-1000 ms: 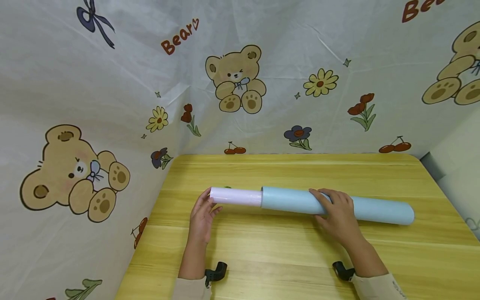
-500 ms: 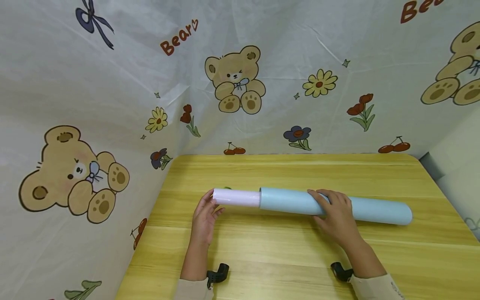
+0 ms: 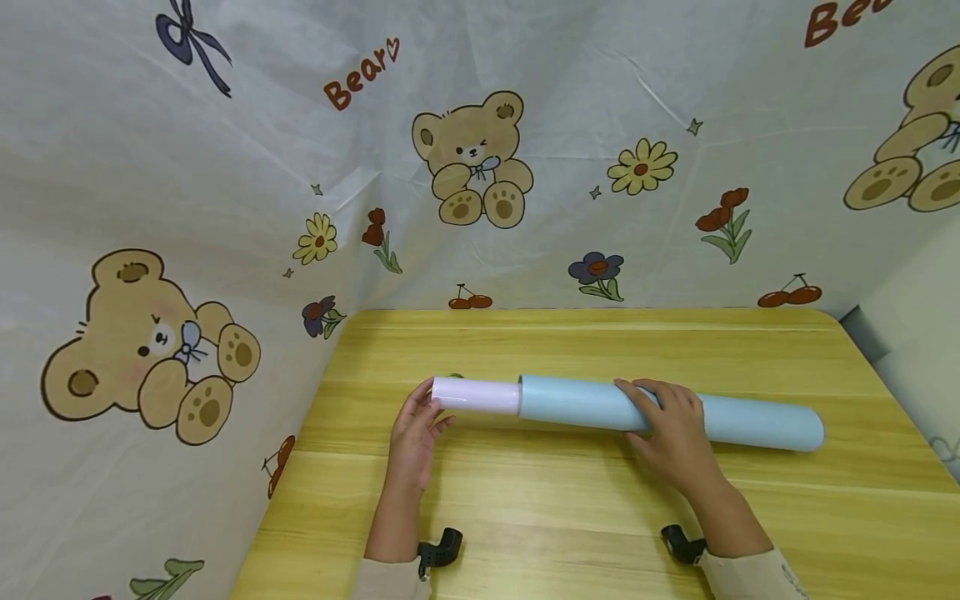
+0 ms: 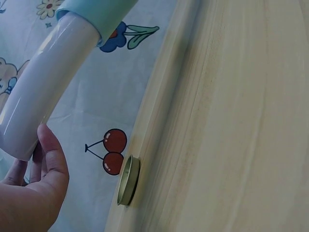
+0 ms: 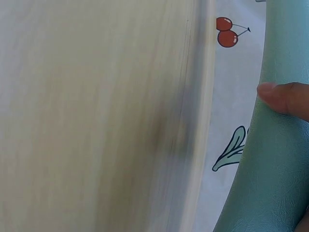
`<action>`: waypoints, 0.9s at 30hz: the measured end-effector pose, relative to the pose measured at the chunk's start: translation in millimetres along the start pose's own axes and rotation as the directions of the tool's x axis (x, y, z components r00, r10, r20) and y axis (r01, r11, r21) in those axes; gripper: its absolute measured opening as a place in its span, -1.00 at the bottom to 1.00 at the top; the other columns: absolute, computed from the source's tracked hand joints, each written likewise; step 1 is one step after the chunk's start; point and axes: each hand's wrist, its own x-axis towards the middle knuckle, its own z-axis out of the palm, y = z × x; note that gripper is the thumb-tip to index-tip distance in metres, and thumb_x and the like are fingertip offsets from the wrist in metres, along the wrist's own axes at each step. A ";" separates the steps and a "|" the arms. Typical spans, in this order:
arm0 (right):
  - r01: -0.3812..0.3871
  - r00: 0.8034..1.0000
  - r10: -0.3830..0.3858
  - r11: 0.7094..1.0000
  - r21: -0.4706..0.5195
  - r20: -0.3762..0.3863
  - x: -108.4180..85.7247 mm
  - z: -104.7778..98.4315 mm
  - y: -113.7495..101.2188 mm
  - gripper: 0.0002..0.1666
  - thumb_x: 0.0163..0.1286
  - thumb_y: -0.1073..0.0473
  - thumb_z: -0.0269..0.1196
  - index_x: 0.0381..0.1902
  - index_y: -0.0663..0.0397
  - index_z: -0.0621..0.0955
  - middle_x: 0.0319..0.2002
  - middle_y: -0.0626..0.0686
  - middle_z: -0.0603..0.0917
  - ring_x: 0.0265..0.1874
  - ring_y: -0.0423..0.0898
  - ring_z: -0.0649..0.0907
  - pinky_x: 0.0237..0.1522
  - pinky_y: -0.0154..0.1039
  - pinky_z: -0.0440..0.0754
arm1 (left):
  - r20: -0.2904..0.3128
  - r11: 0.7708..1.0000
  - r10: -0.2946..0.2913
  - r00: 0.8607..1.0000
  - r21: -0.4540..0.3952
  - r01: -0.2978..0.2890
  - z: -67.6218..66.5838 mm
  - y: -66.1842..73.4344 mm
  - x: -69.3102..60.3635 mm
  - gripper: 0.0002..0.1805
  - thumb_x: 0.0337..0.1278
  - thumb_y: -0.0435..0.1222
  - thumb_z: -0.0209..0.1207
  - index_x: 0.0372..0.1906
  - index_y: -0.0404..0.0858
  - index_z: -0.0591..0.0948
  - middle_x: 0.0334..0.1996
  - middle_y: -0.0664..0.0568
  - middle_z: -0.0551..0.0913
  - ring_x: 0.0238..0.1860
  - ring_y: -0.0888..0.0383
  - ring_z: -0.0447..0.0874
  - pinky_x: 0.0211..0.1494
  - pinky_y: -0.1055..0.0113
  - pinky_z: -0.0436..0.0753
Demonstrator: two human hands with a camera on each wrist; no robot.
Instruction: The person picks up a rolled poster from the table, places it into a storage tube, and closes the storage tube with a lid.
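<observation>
A glossy pale lilac roll sticks out of the left end of a light blue tube. The left hand holds the roll's outer end, its thumb against the near side in the left wrist view, where the roll enters the tube. Around the middle of the tube the right hand has its fingers over the top and its thumb on the near side. One finger of the right hand shows on the tube in the right wrist view.
A small round gold-coloured lid or ring lies near the table's far edge, mostly hidden behind the roll in the head view. The wooden table meets a bear-patterned cloth at the back and left.
The left hand and the roll's outer end have moved to the right, so less of the roll shows outside the tube. The right hand and tube have barely shifted.
</observation>
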 end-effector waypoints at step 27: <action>0.000 1.000 0.000 1.000 0.008 0.002 0.5 2.8 -2.6 0.13 -0.24 0.27 0.70 0.37 -0.21 0.50 0.15 0.20 0.56 0.15 0.26 0.49 0.20 0.37 0.24 | 0.044 0.998 -0.010 0.999 0.055 0.007 6.9 -8.6 -0.2 -0.45 0.40 -0.25 0.19 0.43 -0.16 0.40 0.19 0.02 0.52 0.13 0.11 0.58 0.23 0.10 0.62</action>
